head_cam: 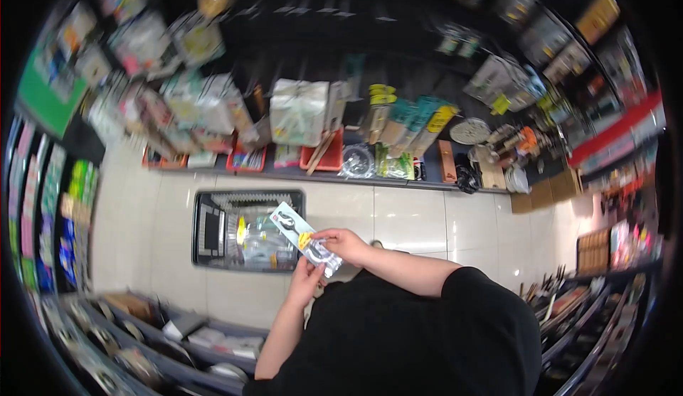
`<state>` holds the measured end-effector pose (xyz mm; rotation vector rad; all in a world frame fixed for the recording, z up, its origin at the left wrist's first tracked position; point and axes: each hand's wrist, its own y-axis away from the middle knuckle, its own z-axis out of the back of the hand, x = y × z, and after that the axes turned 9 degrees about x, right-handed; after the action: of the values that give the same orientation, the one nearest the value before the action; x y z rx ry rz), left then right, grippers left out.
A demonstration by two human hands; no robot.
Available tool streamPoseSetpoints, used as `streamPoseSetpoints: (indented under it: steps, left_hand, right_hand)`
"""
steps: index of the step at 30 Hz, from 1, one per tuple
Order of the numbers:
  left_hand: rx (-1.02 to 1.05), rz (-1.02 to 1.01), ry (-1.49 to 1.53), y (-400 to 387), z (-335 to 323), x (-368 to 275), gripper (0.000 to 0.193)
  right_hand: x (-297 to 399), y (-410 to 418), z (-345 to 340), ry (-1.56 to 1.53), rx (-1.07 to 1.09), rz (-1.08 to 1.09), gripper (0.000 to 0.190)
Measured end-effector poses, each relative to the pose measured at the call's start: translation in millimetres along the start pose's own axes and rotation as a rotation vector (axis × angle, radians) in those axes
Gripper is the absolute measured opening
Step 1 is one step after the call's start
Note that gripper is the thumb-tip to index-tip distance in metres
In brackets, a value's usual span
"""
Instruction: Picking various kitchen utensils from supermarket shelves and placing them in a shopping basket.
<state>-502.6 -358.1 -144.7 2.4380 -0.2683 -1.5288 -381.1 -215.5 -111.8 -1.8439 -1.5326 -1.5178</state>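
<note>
A long blister-packed utensil point(288, 222) on a pale blue card is in both my hands, tilted with its far end up and to the left. The dark tool under the plastic looks like a scoop or spoon; its exact kind is unclear. My left hand point(306, 277) grips the near end of the pack from below. Across the pack's near half lies my right hand point(340, 244), with fingers beside a yellow printed patch. Below the pack, a dark shopping basket point(248, 267) stands on the floor, holding several clear plastic packages point(262, 238).
A low shelf point(352, 180) runs ahead with red bins point(320, 161), bagged goods and packed chopsticks or skewers point(408, 124). Cardboard boxes point(549, 190) stand at its right end. Shelves of kitchenware point(176, 337) lie behind on the left. Pale tiles point(416, 217) cover the aisle.
</note>
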Motion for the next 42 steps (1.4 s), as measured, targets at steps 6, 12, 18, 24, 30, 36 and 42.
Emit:
streamPoseSetpoints:
  steps: [6,12,18,24,30,36,42]
  left_hand:
    - [0.103,0.057,-0.018,-74,-106,2,0.037]
    - [0.184,0.033,-0.167,-174,-257,23,0.035]
    - [0.341,-0.082,-0.392,-250,-400,23,0.032]
    - [0.471,-0.227,-0.509,-293,-486,-13,0.020]
    - [0.477,-0.473,-0.685,-360,-509,-49,0.016]
    - [0.548,-0.566,-0.900,-441,-531,-93,0.017]
    - [0.659,-0.584,-0.670,-517,-579,-134,0.022]
  right_hand:
    - [5,91,94,0.007,-0.203,0.372,0.050]
    - [1,210,244,-0.059,-0.316,0.238,0.038]
    - [53,330,340,0.063,-0.424,0.282,0.026]
    - [100,382,386,-0.156,-0.357,0.545,0.024]
    - [150,368,429,-0.039,-0.399,0.777,0.022]
    - [214,345,473,0.057,-0.567,0.810,0.022]
    - [292,343,520,0.088,-0.688,0.855,0.021]
